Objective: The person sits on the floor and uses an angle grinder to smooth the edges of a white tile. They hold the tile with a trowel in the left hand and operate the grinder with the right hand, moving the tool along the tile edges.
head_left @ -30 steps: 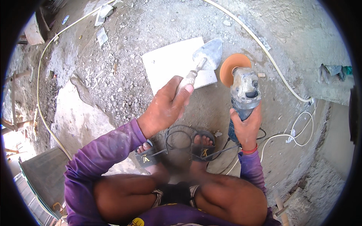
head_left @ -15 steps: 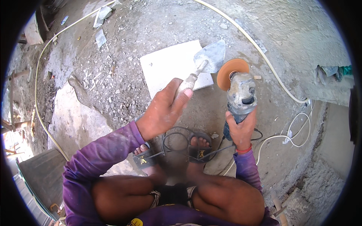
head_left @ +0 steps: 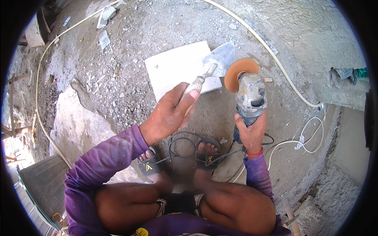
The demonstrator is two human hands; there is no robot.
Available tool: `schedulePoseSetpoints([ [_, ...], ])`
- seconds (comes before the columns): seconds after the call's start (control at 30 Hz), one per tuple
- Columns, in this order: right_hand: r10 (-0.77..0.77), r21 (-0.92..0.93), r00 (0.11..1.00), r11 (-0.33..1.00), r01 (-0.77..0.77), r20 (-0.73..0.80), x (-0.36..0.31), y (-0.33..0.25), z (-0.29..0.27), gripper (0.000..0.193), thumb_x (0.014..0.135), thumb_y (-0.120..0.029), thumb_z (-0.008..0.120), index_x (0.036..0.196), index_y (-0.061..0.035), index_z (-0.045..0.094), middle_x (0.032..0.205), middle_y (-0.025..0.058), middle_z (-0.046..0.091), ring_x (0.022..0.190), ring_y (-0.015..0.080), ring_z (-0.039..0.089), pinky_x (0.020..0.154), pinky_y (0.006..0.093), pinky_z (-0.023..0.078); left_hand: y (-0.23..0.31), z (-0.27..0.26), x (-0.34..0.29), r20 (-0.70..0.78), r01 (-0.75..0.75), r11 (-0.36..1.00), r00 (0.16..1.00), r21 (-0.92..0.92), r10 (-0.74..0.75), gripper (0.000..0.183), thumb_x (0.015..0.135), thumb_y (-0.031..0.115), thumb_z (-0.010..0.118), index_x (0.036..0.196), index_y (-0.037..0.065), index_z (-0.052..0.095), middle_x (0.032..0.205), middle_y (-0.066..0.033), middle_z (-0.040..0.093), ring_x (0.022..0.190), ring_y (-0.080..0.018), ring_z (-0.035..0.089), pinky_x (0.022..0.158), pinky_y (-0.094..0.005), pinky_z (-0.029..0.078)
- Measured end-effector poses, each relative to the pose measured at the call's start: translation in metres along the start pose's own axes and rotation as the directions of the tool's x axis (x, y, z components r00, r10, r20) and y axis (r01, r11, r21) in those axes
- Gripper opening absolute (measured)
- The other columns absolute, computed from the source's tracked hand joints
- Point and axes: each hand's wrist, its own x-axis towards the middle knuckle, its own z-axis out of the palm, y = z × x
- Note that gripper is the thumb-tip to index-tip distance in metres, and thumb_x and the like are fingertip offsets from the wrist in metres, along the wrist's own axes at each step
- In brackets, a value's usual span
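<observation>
My left hand is closed round the worn handle of a pointed trowel. The trowel's grey blade overlaps the right end of a white slab on the ground; whether they touch I cannot tell. In my right hand is an angle grinder, gripped round its dark body, its dusty head pointing away from me. An orange disc is fitted at the head's upper left, close to the trowel blade. The disc looks smooth, without visible blur.
Between my sandalled feet a dark cord lies in loops. A cream hose curves across the ground. White cable coils at the right, near a rough wall. Gravel and a flat pale sheet lie left.
The grinder and its disc have shifted slightly up and left with my right hand. The trowel has barely moved in my left hand, tilting a little.
</observation>
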Motion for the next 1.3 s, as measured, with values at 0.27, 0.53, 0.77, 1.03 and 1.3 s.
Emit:
schedulePoseSetpoints([
  [0.27,-0.018,0.003,1.000,1.000,0.018,-0.007,0.002,0.009,0.001,0.079,0.084,-0.013,0.086,0.149,0.0088,0.048,0.123,0.0271,0.073,0.108,0.0429,0.078,0.094,0.0475,0.059,0.006,-0.002,-0.001,0.014,0.018,0.999,1.000,-0.043,-0.018,0.051,0.119,0.051,0.048,0.129,0.003,0.062,0.088,-0.0022,0.057,0.059,-0.0089,0.051,0.053,-0.0264,0.042],
  [0.53,0.008,0.047,1.000,0.999,-0.009,0.010,0.004,0.008,-0.001,0.078,0.084,-0.013,0.086,0.149,0.0081,0.048,0.126,0.0270,0.072,0.111,0.0415,0.076,0.096,0.0474,0.058,0.005,-0.007,0.000,0.035,0.000,1.000,0.999,-0.020,0.000,0.054,0.119,0.051,0.047,0.129,0.000,0.062,0.087,-0.0019,0.057,0.058,-0.0083,0.051,0.053,-0.0266,0.042],
  [0.77,0.024,0.080,1.000,0.997,-0.025,0.004,0.006,0.008,-0.003,0.074,0.085,-0.012,0.085,0.148,0.0078,0.051,0.126,0.0261,0.073,0.111,0.0400,0.077,0.097,0.0454,0.058,0.007,-0.010,-0.001,0.055,0.008,1.000,0.998,-0.003,-0.008,0.054,0.119,0.050,0.048,0.128,-0.001,0.062,0.086,-0.0019,0.056,0.058,-0.0086,0.051,0.053,-0.0267,0.042],
  [1.03,-0.013,0.057,1.000,0.998,0.013,-0.001,0.007,0.007,-0.005,0.075,0.084,-0.012,0.085,0.148,0.0079,0.051,0.127,0.0262,0.073,0.112,0.0404,0.077,0.097,0.0463,0.058,0.007,-0.010,0.000,0.065,0.022,0.999,0.998,-0.028,-0.020,0.053,0.119,0.050,0.048,0.125,-0.001,0.062,0.087,-0.0019,0.056,0.058,-0.0089,0.050,0.053,-0.0267,0.041],
  [1.3,0.039,0.108,0.999,0.993,-0.040,0.012,0.006,0.004,-0.006,0.074,0.084,-0.010,0.085,0.148,0.0060,0.052,0.128,0.0240,0.072,0.113,0.0373,0.075,0.100,0.0453,0.056,0.012,-0.012,0.000,0.088,0.055,0.994,0.995,-0.096,-0.047,0.042,0.119,0.042,0.052,0.114,0.001,0.059,0.085,-0.0022,0.054,0.059,-0.0095,0.050,0.052,-0.0286,0.041],
])
